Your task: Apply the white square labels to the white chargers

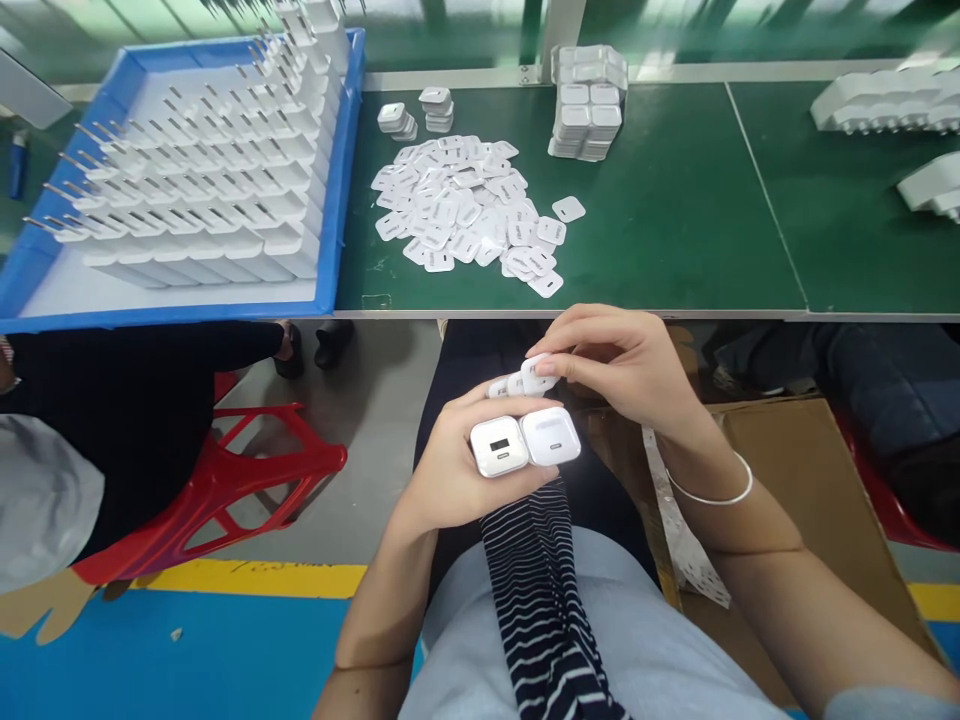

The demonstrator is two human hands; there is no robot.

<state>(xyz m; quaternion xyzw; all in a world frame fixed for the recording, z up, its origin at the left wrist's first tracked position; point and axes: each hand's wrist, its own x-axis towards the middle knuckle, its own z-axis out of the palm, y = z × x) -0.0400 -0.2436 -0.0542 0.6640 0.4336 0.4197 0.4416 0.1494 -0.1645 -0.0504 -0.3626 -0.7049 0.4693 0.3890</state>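
My left hand point(444, 468) is closed around two white charger blocks held side by side. The left charger block point(487, 462) shows a dark rectangular opening above a small slot; the right charger block point(553, 424) has a glossy end face with one slot. Above them, a few small white cover plates point(514, 384) lie fanned out at the left hand's fingers. My right hand point(637, 365) pinches the outermost cover plate point(532, 376) between thumb and fingertips. On the green table point(675, 240), ahead of my hands, is a loose heap of similar white plates point(465, 205).
At the left, a blue-rimmed tray point(327, 250) holds rows of white charger blocks with metal pins upward. Stacked plates point(437, 108) and a clear pack of white pieces point(589, 110) stand behind the heap. More white blocks point(885, 100) lie far right. A person sits on a red stool point(247, 470).
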